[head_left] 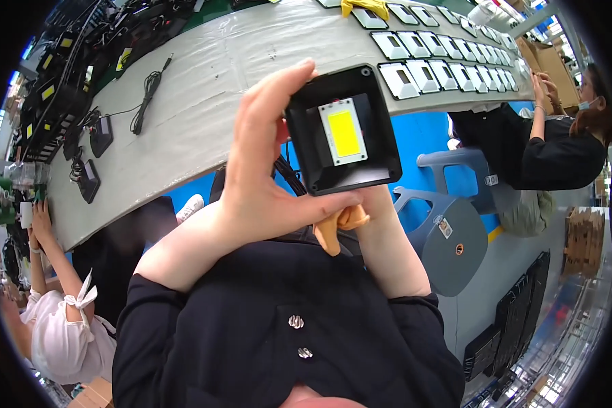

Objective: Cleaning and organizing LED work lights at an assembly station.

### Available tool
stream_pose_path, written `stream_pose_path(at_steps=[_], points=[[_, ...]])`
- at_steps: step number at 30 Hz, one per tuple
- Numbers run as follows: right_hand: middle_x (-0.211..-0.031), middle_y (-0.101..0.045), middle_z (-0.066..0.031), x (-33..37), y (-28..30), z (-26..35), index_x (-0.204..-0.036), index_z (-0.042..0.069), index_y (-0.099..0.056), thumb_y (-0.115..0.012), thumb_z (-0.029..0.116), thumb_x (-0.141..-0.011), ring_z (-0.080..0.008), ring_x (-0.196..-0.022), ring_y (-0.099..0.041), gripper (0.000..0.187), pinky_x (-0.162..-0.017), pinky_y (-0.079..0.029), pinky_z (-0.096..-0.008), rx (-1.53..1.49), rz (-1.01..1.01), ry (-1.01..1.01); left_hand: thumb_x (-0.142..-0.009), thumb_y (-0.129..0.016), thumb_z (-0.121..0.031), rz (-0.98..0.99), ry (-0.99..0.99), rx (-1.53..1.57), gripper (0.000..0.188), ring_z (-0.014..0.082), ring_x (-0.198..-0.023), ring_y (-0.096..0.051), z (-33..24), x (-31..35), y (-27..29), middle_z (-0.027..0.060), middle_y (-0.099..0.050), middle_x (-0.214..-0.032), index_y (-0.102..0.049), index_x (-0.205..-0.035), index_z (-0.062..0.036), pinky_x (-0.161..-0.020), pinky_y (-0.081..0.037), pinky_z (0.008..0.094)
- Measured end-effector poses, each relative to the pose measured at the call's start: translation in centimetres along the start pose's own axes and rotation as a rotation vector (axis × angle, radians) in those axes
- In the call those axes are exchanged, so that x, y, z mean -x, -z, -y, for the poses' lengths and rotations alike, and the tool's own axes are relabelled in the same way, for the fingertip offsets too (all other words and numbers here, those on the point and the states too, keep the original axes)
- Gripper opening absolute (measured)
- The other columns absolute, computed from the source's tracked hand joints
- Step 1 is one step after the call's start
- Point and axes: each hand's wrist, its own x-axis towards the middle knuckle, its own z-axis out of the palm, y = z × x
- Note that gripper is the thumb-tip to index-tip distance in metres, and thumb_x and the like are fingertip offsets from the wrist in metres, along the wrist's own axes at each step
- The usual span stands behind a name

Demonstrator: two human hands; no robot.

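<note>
A square black lamp housing [381, 160] is held up in front of me, its open face turned toward the camera. Inside it sits a yellow LED panel [347, 132] on a pale plate with small holes at its edges. My left hand [262, 160] grips the housing from its left side, thumb along the bottom edge and fingers up the side. My right hand [350, 221] is just below and behind the housing, mostly hidden by it; its visible fingers have orange-tan coverings and look curled. Whatever they hold is out of sight.
White frames [432, 76] lie in rows on the grey table [204, 88], beside a yellow cloth [365, 8]. Coiled black cables [146, 102] and black lamps [87, 180] are at left. Co-workers sit at both sides. Blue-grey stools [449, 234] stand at right.
</note>
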Motion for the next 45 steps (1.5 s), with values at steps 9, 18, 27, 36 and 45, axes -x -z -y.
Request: stream_pose_path(at_steps=[9,18,27,36,45], points=[[-0.102,-0.060,-0.0183,3.8,-2.6,6.0,-0.117,0.000,-0.046,-0.054,0.008,-0.079,-0.0285,-0.092,-0.065,0.039,-0.080,-0.055,-0.0408,0.880,-0.430,0.137,-0.059,-0.087,-0.007,0.045,-0.056,-0.353,0.116,0.0247,-0.113,-0.052,-0.6,-0.7,2.2,0.0186,-0.040,-0.131,-0.011,-0.146,-0.0057,-0.085,-0.053,0.0317],[-0.091,-0.066,-0.0115,-0.6,-6.0,2.3,-0.093,0.002,-0.065,-0.064,-0.007,-0.074,-0.0281,-0.084,-0.063,0.021,-0.074,-0.051,-0.0341,2.113,0.059,0.759,-0.063,-0.083,0.002,0.145,-0.164,-0.351,0.097,0.0323,-0.121,-0.048,0.7,-0.2,1.4,0.0238,-0.040,-0.131,-0.023,-0.138,-0.0057,-0.094,-0.048,0.0399],[-0.089,-0.064,-0.0094,-0.6,-5.9,3.4,-0.096,0.003,-0.062,-0.063,-0.009,-0.068,-0.0277,-0.082,-0.062,0.031,-0.068,-0.051,-0.0338,2.035,-0.012,0.707,-0.060,-0.081,0.006,0.209,-0.210,-0.362,0.093,0.0348,-0.121,-0.048,0.9,-0.1,1.5,0.0226,-0.041,-0.131,-0.027,-0.135,-0.0042,-0.095,-0.048,0.0399],[-0.089,-0.065,-0.0095,0.1,-7.1,2.9,-0.092,0.003,-0.063,-0.064,-0.008,-0.072,-0.0268,-0.082,-0.062,0.023,-0.072,-0.050,-0.0354,1.983,-0.052,0.475,-0.058,-0.079,0.008,0.124,-0.160,-0.329,0.089,0.0347,-0.116,-0.052,1.4,0.2,1.9,0.0203,-0.047,-0.127,-0.032,-0.134,-0.0024,-0.092,-0.049,0.0393],[-0.082,-0.065,-0.0087,1.8,-9.1,5.2,-0.092,0.002,-0.063,-0.062,-0.007,-0.076,-0.0234,-0.074,-0.061,0.018,-0.065,-0.047,-0.0312,1.588,-0.019,0.129,-0.061,-0.085,-0.003,0.098,-0.082,-0.234,0.108,0.0282,-0.116,-0.051,0.7,-0.2,2.4,0.0223,-0.041,-0.133,-0.015,-0.143,-0.0054,-0.092,-0.049,0.0377]])
